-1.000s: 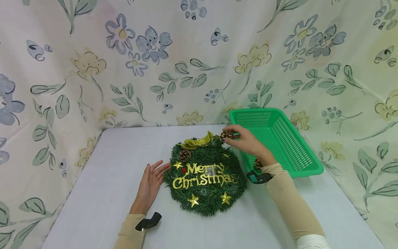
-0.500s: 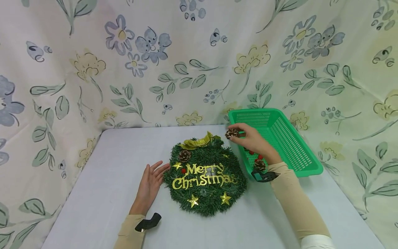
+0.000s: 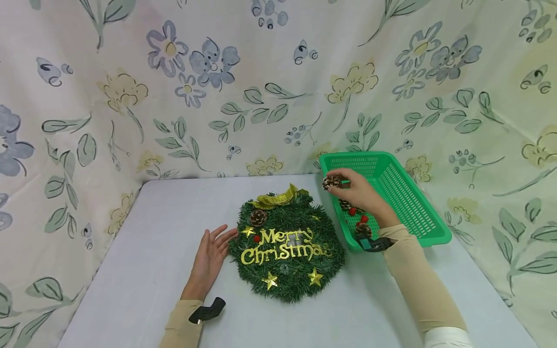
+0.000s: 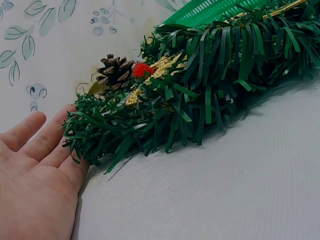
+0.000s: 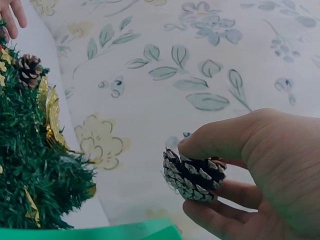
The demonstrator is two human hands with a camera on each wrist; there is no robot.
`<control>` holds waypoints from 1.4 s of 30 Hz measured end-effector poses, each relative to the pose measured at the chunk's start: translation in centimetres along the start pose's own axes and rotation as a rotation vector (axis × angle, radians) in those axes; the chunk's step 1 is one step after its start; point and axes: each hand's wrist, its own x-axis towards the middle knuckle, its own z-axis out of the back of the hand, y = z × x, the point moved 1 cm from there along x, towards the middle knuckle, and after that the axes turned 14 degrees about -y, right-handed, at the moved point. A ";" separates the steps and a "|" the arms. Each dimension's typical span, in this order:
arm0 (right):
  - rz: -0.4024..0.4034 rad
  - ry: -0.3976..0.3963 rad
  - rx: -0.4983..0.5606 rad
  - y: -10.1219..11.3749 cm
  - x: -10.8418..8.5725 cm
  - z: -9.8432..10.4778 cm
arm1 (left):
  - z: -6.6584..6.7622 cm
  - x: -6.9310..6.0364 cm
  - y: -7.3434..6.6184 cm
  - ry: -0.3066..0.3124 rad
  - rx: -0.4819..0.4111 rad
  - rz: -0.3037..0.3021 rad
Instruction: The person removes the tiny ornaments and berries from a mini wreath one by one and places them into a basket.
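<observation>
A green tinsel wreath (image 3: 287,285) lies flat with gold "Merry Christmas" lettering (image 3: 287,246), gold stars, a gold bow (image 3: 276,198), a red berry and a brown pine cone (image 3: 258,217) on it. The left hand (image 3: 211,258) rests at the wreath's left edge, fingers straight and touching the greenery; the left wrist view shows this contact too. Between thumb and fingers the right hand (image 3: 359,193) pinches a white-tipped pine cone (image 3: 332,182), held above the left rim of the green basket (image 3: 424,241). In the right wrist view that pine cone (image 5: 192,175) shows close up.
Inside the basket's left side lie more pine cones (image 3: 363,230) and red berries (image 3: 364,219), partly hidden by the right arm. A white table (image 3: 143,270) carries everything. A floral curtain (image 3: 243,96) hangs behind it.
The right hand has moved right with its pine cone, from the wreath's upper right edge to over the basket's rim, uncovering items in the basket. The left hand has stayed put.
</observation>
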 end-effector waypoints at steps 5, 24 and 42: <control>-0.019 -0.007 -0.004 -0.4 0.2 0.6 | 0.0 -0.1 -0.1 0.000 0.009 0.007; -0.069 -0.047 -0.053 -1.7 0.6 2.8 | 0.2 0.1 0.0 0.019 0.000 0.006; -0.121 -0.076 -0.062 -3.1 1.5 3.8 | 0.1 0.0 0.1 -0.006 0.010 0.017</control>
